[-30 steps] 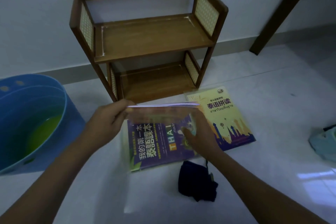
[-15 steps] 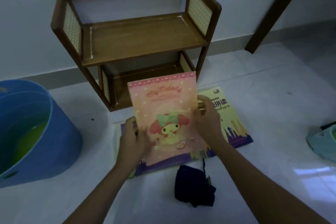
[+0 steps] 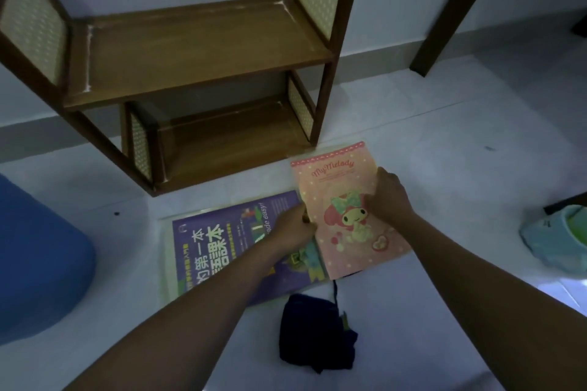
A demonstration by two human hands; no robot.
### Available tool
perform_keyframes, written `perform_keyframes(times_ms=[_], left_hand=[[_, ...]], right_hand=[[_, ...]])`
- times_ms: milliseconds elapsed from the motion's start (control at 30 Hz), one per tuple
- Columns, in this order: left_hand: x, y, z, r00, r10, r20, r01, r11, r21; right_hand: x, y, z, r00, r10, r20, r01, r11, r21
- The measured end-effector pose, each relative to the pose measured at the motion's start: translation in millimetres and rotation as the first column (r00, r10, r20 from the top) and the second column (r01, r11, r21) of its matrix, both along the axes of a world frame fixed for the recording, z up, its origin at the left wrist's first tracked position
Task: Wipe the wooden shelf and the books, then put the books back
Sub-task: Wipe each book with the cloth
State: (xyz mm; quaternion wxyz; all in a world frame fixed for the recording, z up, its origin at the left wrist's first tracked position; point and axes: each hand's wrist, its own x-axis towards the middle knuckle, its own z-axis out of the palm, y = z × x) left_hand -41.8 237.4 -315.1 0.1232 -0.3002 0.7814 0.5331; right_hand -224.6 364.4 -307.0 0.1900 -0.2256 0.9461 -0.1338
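Directly beyond both hands, the empty wooden shelf [image 3: 197,51] is standing. Between them, the pink book [image 3: 346,209] is lying flat, long axis pointing away, beside the purple book [image 3: 219,244]. Left hand [image 3: 293,228] and right hand [image 3: 389,197] are pinching its opposite long edges; the dark cloth [image 3: 317,330] is lying nearer.

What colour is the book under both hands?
Pink book with white dots and a cartoon character, in the head view.

Both hands, left [image 3: 293,225] and right [image 3: 389,197], grip pink book [image 3: 346,213], apparently flat on floor.
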Motion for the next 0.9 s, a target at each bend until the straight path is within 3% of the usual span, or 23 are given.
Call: perform_keyframes(times_ms=[100, 167, 233, 300, 367, 433, 500, 567, 667, 733, 767, 900], left_hand=[[8.2, -1.9, 6.9, 0.993, -0.033, -0.115, 0.027, 0.998, -0.051], [29.4, -6.4, 13.8, 0.99, -0.033, -0.135, 0.012, 0.987, -0.16], [64.3, -17.6, 12.1, 0.995, -0.008, -0.095, -0.023, 0.944, -0.33], [113.0, -31.5, 6.9, 0.992, 0.067, -0.103, -0.106, 0.893, -0.437], [161.3, -45.4, 0.8, 0.991, 0.13, -0.04, -0.132, 0.848, -0.514], [197.7, -54.7, -6.4, 0.987, 0.101, 0.125, -0.023, 0.86, -0.51], [224.1, -60.3, -13.6, 0.965, 0.005, 0.264, 0.12, 0.881, -0.457], [235.6, -64.2, -18.9, 0.949, -0.068, 0.307, 0.213, 0.859, -0.467], [239.6, -69.7, -22.3, 0.96, -0.098, 0.264, 0.226, 0.824, -0.519], [241.4, -69.8, -23.0, 0.965, -0.103, 0.24, 0.221, 0.812, -0.541], [242.3, -69.1, -22.9, 0.965, -0.106, 0.242, 0.225, 0.807, -0.546], [240.6, -69.3, -24.8, 0.977, -0.077, 0.199, 0.173, 0.832, -0.527]], right_hand=[[17.8, 5.4, -3.2, 0.986, 0.033, -0.162, -0.034, 0.999, 0.0], [53.0, 10.5, 4.8, 0.964, 0.106, -0.245, -0.141, 0.982, -0.127], [98.8, 21.1, 16.1, 0.913, 0.283, -0.293, -0.364, 0.89, -0.275], [149.8, 42.4, 17.3, 0.82, 0.508, -0.262, -0.571, 0.755, -0.322], [195.1, 68.7, 3.5, 0.742, 0.659, -0.121, -0.668, 0.714, -0.207], [219.2, 90.4, -15.1, 0.681, 0.732, 0.006, -0.733, 0.681, 0.005], [225.3, 91.8, -17.9, 0.694, 0.709, 0.128, -0.719, 0.692, 0.064], [223.1, 82.1, -9.4, 0.732, 0.651, 0.199, -0.645, 0.757, -0.104], [215.0, 40.9, 13.3, 0.834, 0.55, 0.039, -0.5, 0.784, -0.369], [196.9, 6.0, 16.0, 0.894, 0.447, -0.022, -0.412, 0.802, -0.432], [186.7, -10.5, 12.0, 0.91, 0.413, -0.045, -0.393, 0.82, -0.416], [193.4, -45.9, -20.1, 0.876, 0.438, -0.203, -0.465, 0.879, -0.11]])
